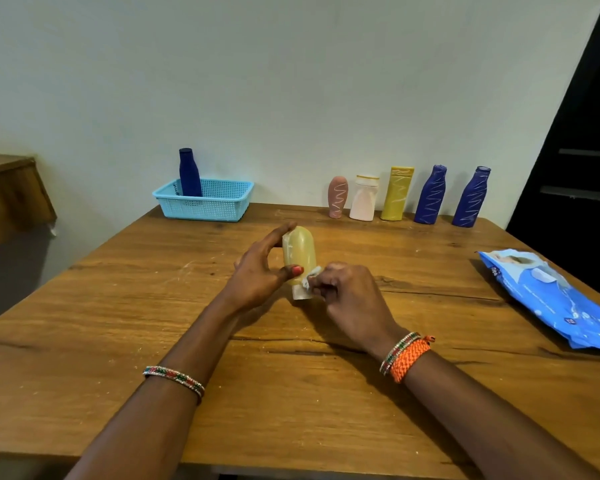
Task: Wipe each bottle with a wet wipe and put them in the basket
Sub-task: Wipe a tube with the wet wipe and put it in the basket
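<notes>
A pale yellow bottle point(299, 252) stands cap-down on the wooden table point(118, 306) at its middle. My left hand point(260, 271) holds it between thumb and fingers. My right hand point(350, 299) pinches a crumpled white wet wipe point(310, 277) against the bottle's lower right side. A light blue basket point(219, 202) sits at the back left with one dark blue bottle point(189, 173) standing in it. Along the back right stand a pink bottle point(337, 196), a white bottle point(364, 199), a yellow tube point(397, 194) and two dark blue bottles point(431, 195) point(471, 197), streaked with pale marks.
A blue pack of wet wipes point(548, 299) lies at the table's right edge. A wooden cabinet point(11, 195) stands off to the left. The wall runs just behind the bottles, and a dark doorway point(582, 150) is at the right.
</notes>
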